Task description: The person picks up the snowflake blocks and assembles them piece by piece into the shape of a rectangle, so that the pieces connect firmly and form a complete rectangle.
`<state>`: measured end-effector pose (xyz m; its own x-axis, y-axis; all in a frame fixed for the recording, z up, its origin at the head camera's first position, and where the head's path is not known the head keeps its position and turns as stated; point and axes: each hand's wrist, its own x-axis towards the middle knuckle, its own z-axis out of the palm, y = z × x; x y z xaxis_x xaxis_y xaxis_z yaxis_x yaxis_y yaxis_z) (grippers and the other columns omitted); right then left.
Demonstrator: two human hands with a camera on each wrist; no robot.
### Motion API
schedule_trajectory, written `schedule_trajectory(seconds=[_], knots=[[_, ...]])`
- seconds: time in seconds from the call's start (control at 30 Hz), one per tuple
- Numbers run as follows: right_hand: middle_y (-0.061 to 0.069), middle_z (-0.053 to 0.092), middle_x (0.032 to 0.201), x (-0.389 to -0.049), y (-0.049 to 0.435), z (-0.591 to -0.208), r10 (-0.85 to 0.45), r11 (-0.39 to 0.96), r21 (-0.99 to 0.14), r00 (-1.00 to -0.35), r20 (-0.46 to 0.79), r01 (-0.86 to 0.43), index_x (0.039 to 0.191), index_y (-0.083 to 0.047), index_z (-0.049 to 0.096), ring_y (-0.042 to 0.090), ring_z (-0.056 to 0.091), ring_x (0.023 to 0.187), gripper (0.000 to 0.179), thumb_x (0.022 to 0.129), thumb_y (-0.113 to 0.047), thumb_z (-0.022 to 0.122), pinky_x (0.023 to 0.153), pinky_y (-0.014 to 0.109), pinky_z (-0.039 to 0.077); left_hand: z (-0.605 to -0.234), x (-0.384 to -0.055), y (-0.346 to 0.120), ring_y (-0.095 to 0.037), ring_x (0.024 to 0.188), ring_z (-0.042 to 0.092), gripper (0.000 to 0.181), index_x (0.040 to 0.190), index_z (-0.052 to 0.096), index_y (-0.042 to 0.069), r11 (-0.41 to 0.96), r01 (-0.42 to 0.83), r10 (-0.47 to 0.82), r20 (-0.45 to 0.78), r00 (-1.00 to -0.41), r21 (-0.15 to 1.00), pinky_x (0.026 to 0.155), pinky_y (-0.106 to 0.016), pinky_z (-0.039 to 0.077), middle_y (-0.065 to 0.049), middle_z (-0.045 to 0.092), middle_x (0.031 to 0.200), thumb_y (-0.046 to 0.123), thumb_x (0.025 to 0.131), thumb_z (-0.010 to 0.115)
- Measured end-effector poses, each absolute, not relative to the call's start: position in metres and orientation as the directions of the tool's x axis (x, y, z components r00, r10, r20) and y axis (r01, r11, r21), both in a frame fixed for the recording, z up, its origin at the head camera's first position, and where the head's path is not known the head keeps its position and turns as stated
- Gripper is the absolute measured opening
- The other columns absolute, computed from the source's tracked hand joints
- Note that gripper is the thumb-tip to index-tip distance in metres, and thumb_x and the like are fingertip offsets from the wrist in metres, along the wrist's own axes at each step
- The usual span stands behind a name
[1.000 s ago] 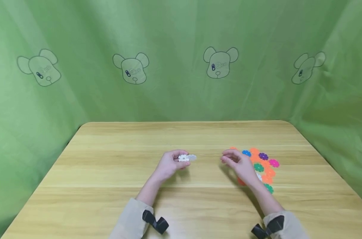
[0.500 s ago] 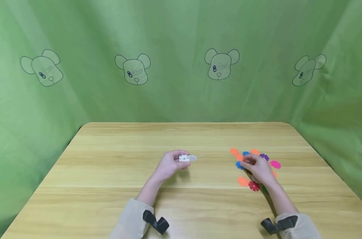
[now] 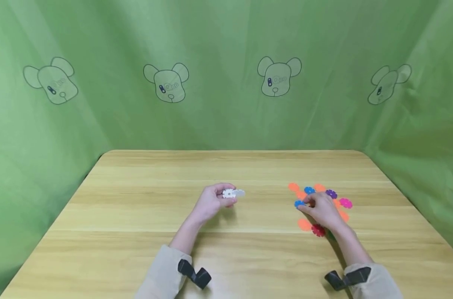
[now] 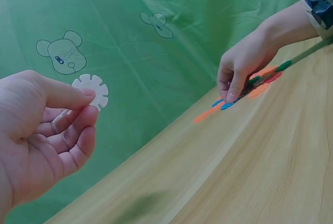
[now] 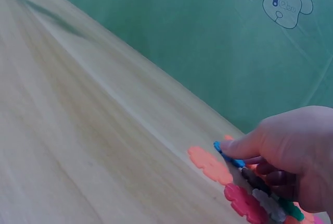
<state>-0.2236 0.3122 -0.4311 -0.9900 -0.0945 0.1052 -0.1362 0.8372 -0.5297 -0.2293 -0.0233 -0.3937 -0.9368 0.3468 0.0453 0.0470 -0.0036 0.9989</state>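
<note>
My left hand (image 3: 210,203) pinches white notched plastic discs (image 3: 228,194) above the table; two show joined side by side in the head view. In the left wrist view one white disc (image 4: 99,87) sticks out past the thumb. Over a spread of coloured notched discs on the right, my right hand (image 3: 323,209) pinches the edge of a blue disc (image 3: 298,204), low at the tabletop. The right wrist view shows the thumb on this blue disc (image 5: 234,160), the other fingers curled behind. Several discs under the right hand are partly hidden.
Around the right hand lie orange discs (image 3: 305,224), a red disc (image 3: 317,230), a purple disc (image 3: 331,194), a pink disc (image 3: 346,203) and another blue disc (image 3: 309,190). The wooden table (image 3: 137,207) ends at a green curtain (image 3: 226,124) behind.
My right hand has moved right from mid-table to the disc pile, and its fingers have come down on the blue disc. The left hand stays put with the white discs.
</note>
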Motion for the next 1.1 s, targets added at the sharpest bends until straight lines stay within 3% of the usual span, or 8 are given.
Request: schedule_trajectory(seconds=[0.17, 0.47, 0.6, 0.7, 0.87, 1.1], knots=[[0.009, 0.056, 0.084, -0.224, 0.31, -0.43, -0.127, 0.835, -0.525, -0.986, 0.104, -0.163, 0.091, 0.003, 0.063, 0.022, 0.047, 0.076, 0.027, 0.084, -0.021, 0.07, 0.061, 0.032, 0.041, -0.393, -0.229, -0.023, -0.016, 0.077, 0.063, 0.035, 0.112, 0.056, -0.012, -0.012, 0.053, 0.351, 0.054, -0.935, 0.998, 0.074, -0.037, 0.053, -0.019, 0.063, 0.098, -0.01, 0.078, 0.064], [0.009, 0.055, 0.086, -0.222, 0.302, -0.428, -0.071, 0.795, -0.601, -0.997, 0.038, -0.08, 0.102, 0.001, 0.05, 0.021, 0.05, 0.075, 0.029, 0.088, -0.02, 0.065, 0.064, 0.032, 0.042, -0.393, -0.23, -0.023, -0.015, 0.076, 0.063, 0.034, 0.112, 0.057, -0.011, -0.011, 0.048, 0.344, 0.049, -0.938, 0.999, 0.075, -0.038, 0.053, -0.019, 0.063, 0.099, -0.011, 0.078, 0.064], [0.008, 0.055, 0.088, -0.221, 0.298, -0.426, -0.053, 0.789, -0.61, -0.997, 0.052, -0.074, 0.103, -0.001, 0.052, 0.022, 0.051, 0.078, 0.028, 0.089, -0.022, 0.063, 0.065, 0.031, 0.042, -0.395, -0.231, -0.022, -0.015, 0.076, 0.063, 0.036, 0.113, 0.055, -0.013, -0.02, 0.052, 0.344, 0.056, -0.937, 0.998, 0.075, -0.041, 0.053, -0.021, 0.063, 0.1, -0.011, 0.078, 0.063], [0.01, 0.057, 0.092, -0.22, 0.291, -0.423, -0.045, 0.768, -0.635, -0.996, 0.08, -0.086, 0.106, 0.0, 0.055, 0.023, 0.052, 0.083, 0.03, 0.09, -0.024, 0.062, 0.066, 0.03, 0.043, -0.396, -0.231, -0.022, -0.017, 0.076, 0.063, 0.037, 0.115, 0.055, -0.013, -0.017, 0.049, 0.34, 0.052, -0.939, 0.999, 0.072, -0.036, 0.054, -0.022, 0.063, 0.101, -0.01, 0.079, 0.064], [0.013, 0.062, 0.088, -0.221, 0.268, -0.412, -0.096, 0.633, -0.767, -0.993, 0.065, -0.111, 0.106, 0.005, 0.056, 0.022, 0.057, 0.076, 0.028, 0.091, -0.018, 0.061, 0.06, 0.028, 0.048, -0.398, -0.231, -0.022, -0.022, 0.075, 0.063, 0.036, 0.115, 0.056, -0.012, -0.002, 0.047, 0.336, 0.045, -0.941, 0.999, 0.067, -0.029, 0.053, -0.024, 0.063, 0.102, -0.008, 0.08, 0.064], [0.021, 0.063, 0.086, -0.221, 0.231, -0.399, -0.175, 0.429, -0.902, -0.984, -0.019, -0.059, 0.113, 0.009, 0.048, 0.022, 0.06, 0.07, 0.029, 0.092, -0.01, 0.057, 0.061, 0.028, 0.052, -0.398, -0.232, -0.022, -0.028, 0.074, 0.065, 0.035, 0.114, 0.056, -0.013, -0.013, 0.041, 0.334, 0.043, -0.942, 0.999, 0.069, -0.033, 0.054, -0.024, 0.064, 0.101, -0.009, 0.08, 0.064]])
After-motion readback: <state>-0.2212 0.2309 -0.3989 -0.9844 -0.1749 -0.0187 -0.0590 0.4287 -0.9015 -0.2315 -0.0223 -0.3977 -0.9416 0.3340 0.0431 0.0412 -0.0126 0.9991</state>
